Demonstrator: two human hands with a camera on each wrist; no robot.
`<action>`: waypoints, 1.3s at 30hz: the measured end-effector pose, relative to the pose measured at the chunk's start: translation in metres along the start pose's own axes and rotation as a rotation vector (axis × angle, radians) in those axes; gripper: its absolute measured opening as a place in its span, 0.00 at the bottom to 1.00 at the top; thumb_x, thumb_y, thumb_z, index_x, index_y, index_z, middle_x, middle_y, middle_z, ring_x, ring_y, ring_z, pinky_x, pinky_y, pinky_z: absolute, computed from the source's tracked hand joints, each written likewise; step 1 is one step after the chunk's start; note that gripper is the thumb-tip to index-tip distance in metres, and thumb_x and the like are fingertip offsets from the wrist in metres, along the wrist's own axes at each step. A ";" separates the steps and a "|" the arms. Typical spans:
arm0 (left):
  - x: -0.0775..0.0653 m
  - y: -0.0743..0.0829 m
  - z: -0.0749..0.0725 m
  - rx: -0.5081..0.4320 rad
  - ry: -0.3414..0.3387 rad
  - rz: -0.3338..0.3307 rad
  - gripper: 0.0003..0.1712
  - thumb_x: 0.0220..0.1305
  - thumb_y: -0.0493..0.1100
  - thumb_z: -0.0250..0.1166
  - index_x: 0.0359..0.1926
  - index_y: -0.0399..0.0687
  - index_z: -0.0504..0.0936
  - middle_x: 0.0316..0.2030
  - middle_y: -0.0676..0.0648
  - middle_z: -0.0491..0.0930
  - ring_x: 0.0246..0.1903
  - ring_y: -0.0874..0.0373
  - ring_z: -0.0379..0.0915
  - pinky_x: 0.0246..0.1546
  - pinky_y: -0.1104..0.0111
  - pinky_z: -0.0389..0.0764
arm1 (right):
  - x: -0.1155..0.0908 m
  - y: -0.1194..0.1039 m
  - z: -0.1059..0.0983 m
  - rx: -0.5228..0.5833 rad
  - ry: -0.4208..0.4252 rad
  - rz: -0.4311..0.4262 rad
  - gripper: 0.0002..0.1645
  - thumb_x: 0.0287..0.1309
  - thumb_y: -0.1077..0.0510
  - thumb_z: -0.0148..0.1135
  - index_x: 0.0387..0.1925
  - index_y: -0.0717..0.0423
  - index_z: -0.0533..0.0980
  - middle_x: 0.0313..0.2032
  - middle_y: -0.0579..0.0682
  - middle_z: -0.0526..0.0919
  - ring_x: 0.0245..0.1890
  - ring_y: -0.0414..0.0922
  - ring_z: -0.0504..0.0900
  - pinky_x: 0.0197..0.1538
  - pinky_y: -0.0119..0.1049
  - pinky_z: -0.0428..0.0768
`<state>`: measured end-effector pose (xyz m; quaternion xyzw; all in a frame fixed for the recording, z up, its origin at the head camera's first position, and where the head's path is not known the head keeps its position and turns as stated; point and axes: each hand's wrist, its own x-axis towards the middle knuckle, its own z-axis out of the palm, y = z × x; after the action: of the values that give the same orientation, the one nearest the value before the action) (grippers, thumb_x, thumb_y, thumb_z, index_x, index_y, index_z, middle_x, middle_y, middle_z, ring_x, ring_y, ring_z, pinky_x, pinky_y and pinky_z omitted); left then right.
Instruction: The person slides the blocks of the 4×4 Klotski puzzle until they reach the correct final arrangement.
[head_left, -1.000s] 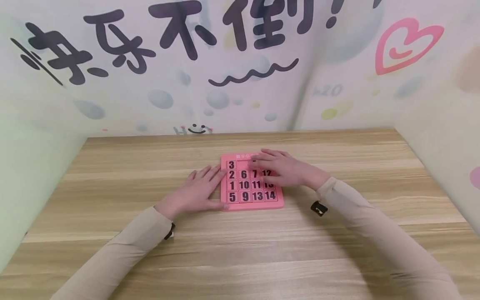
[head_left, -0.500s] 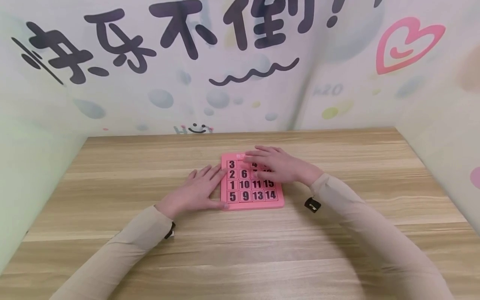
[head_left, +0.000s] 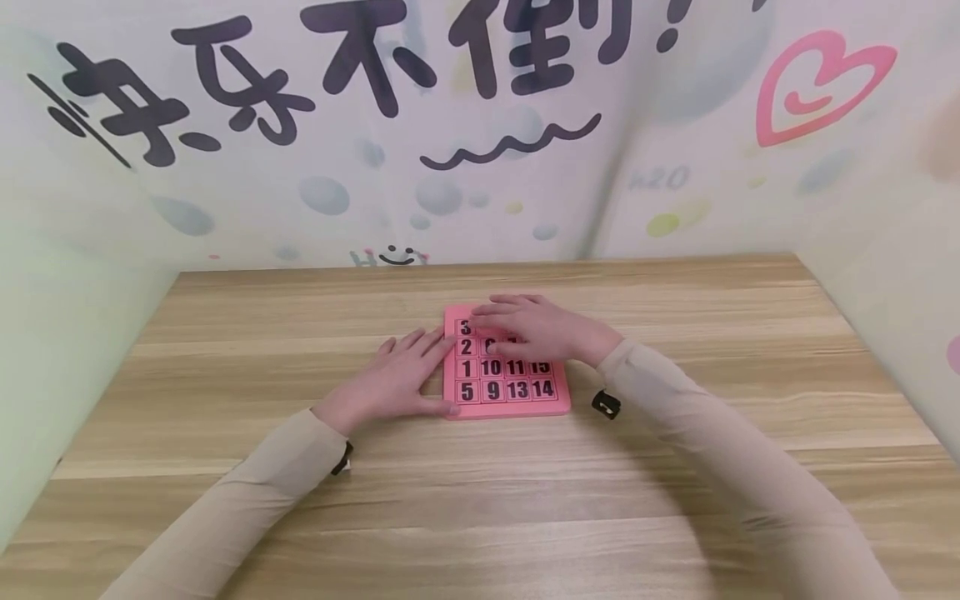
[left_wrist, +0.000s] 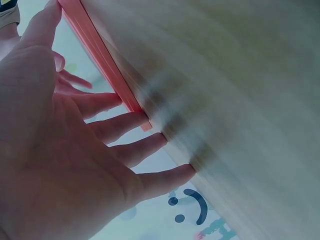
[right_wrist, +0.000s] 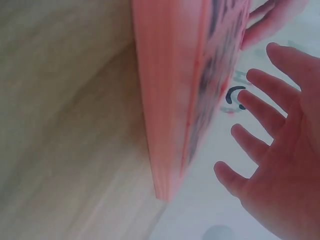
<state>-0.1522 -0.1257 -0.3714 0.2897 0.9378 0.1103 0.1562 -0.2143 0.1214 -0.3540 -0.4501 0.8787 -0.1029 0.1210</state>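
A pink sliding number puzzle [head_left: 510, 409] lies flat on the wooden table, its tiles printed with black numbers. My left hand [head_left: 393, 377] rests along its left side, thumb near the lower left corner and fingers extended. In the left wrist view, the fingertips of the left hand [left_wrist: 85, 135] reach the puzzle's pink edge [left_wrist: 97, 52] and the tabletop. Over the puzzle's upper part is my right hand [head_left: 546, 327], covering several tiles. The right wrist view shows the right hand [right_wrist: 287, 135] with spread fingers, apart from the tile face.
The wood-grain table [head_left: 450, 517] extends on all sides of the puzzle. A white wall [head_left: 375, 200] with black lettering and bubble patterns rises behind its far edge. Black wrist straps [head_left: 606, 404] show below the sleeves.
My right hand has moved left across the puzzle's upper part, from its right columns toward the 3 tile. The left hand stays in place at the left edge.
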 end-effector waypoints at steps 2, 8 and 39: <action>0.000 0.001 -0.001 0.001 0.001 0.003 0.59 0.55 0.73 0.60 0.75 0.43 0.50 0.74 0.39 0.46 0.71 0.37 0.40 0.65 0.36 0.45 | 0.002 -0.002 0.001 0.002 -0.008 0.005 0.30 0.71 0.45 0.49 0.70 0.49 0.65 0.70 0.50 0.63 0.72 0.55 0.51 0.70 0.59 0.48; 0.000 0.003 -0.002 0.007 0.001 0.009 0.59 0.56 0.72 0.61 0.75 0.42 0.50 0.74 0.38 0.46 0.71 0.37 0.40 0.65 0.36 0.46 | 0.006 -0.003 0.006 -0.012 -0.047 0.041 0.30 0.71 0.43 0.47 0.70 0.45 0.65 0.71 0.48 0.61 0.72 0.53 0.51 0.70 0.58 0.47; -0.003 -0.001 0.000 0.003 -0.001 0.018 0.58 0.58 0.72 0.59 0.76 0.44 0.49 0.75 0.42 0.41 0.72 0.38 0.38 0.65 0.37 0.44 | 0.013 -0.009 0.009 -0.072 -0.107 0.074 0.32 0.71 0.41 0.46 0.73 0.39 0.59 0.72 0.46 0.57 0.73 0.52 0.48 0.70 0.61 0.46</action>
<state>-0.1508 -0.1284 -0.3716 0.2982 0.9353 0.1101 0.1551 -0.2121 0.1049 -0.3617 -0.4264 0.8901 -0.0423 0.1554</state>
